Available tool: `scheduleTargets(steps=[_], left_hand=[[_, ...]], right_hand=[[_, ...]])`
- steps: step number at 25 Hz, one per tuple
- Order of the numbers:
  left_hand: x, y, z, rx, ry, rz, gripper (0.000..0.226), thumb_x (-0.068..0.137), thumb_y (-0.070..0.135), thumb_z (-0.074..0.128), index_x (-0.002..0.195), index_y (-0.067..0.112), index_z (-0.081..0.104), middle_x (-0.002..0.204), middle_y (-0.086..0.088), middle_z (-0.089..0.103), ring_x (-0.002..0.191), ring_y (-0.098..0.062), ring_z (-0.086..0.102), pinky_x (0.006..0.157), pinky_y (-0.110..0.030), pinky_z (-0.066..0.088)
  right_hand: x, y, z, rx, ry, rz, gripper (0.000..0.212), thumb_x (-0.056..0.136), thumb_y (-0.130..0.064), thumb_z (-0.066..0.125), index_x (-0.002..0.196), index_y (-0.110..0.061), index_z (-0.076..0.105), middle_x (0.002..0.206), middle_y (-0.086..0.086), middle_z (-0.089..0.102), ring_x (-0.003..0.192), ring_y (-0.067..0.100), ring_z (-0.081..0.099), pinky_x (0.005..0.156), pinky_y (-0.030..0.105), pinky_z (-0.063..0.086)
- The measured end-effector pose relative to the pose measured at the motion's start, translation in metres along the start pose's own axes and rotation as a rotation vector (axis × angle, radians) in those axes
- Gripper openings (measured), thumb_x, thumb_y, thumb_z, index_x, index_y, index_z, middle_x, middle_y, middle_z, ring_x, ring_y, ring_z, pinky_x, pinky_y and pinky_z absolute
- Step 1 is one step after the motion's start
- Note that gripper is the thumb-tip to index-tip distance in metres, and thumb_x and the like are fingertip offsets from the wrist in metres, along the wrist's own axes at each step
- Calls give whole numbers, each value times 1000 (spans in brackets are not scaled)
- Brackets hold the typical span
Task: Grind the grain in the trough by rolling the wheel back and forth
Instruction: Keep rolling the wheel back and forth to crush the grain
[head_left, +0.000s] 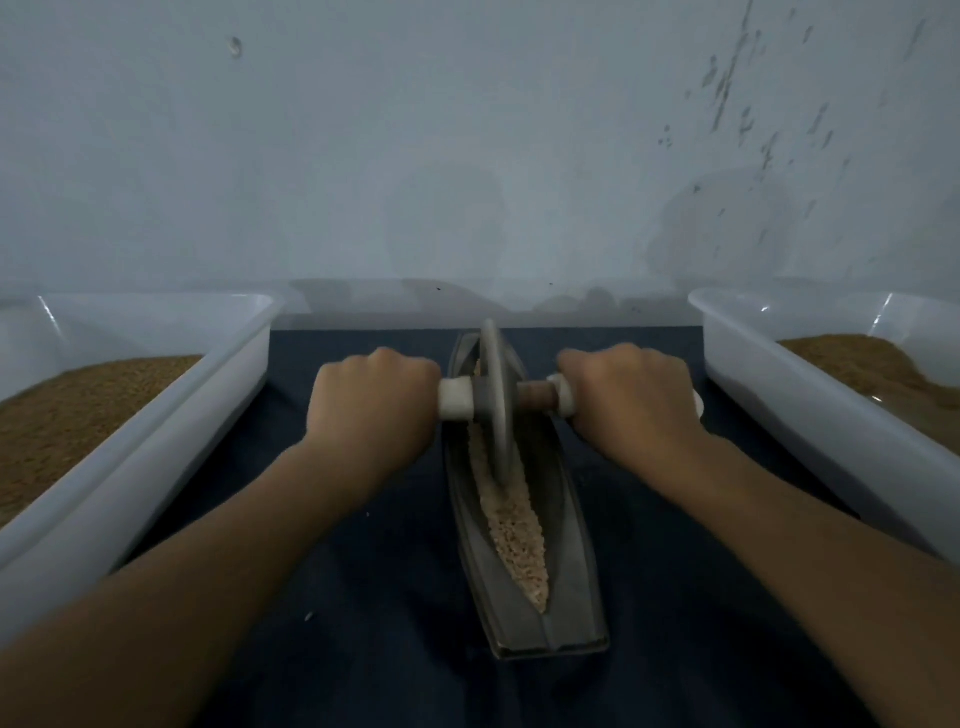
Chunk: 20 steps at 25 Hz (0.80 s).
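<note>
One boat-shaped metal trough lies lengthwise down the middle of a dark blue cloth, its pointed end toward the cloth's far edge. A strip of pale crushed grain fills its groove. One grey disc wheel stands upright in the groove toward the far end, touching the grain. A brown axle runs through the wheel, with two white handles, one on each side. The left hand is clenched round the left handle, knuckles up. The right hand grasps the right handle the same way. Two white plastic tubs hold brown grain: the left tub sits at the cloth's left edge, the right tub at its right edge, both apart from the trough.
</note>
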<state>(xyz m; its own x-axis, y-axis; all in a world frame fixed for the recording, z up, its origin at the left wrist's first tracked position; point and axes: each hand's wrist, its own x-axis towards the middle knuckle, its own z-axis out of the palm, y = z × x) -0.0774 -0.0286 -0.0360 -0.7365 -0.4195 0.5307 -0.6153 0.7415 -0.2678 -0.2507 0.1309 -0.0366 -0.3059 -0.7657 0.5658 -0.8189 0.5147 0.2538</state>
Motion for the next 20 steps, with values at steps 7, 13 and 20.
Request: scheduleTargets(steps=[7, 13, 20], left_hand=[[30, -8, 26, -49, 4, -17, 23, 83, 30, 64, 75, 26, 43, 63, 5, 34, 52, -17, 34, 53, -33, 32], [10, -6, 20, -48, 33, -6, 33, 78, 41, 68, 76, 28, 38, 60, 7, 27, 51, -17, 31, 47, -29, 21], [-17, -1, 13, -338, -46, -238, 19, 81, 42, 60, 74, 28, 49, 67, 9, 52, 56, -14, 48, 48, -27, 37]], right_hand=[[34, 7, 33, 26, 99, -4, 23, 79, -38, 76, 81, -22, 59, 62, -3, 45, 54, 26, 45, 48, 28, 25], [22, 5, 23, 12, 121, -40, 28, 74, -31, 80, 75, -20, 54, 60, -1, 56, 50, 24, 41, 49, 25, 13], [14, -6, -18, 33, 141, 50, 74, 73, -31, 81, 139, -31, 47, 148, 5, 44, 146, 31, 26, 116, 61, 3]])
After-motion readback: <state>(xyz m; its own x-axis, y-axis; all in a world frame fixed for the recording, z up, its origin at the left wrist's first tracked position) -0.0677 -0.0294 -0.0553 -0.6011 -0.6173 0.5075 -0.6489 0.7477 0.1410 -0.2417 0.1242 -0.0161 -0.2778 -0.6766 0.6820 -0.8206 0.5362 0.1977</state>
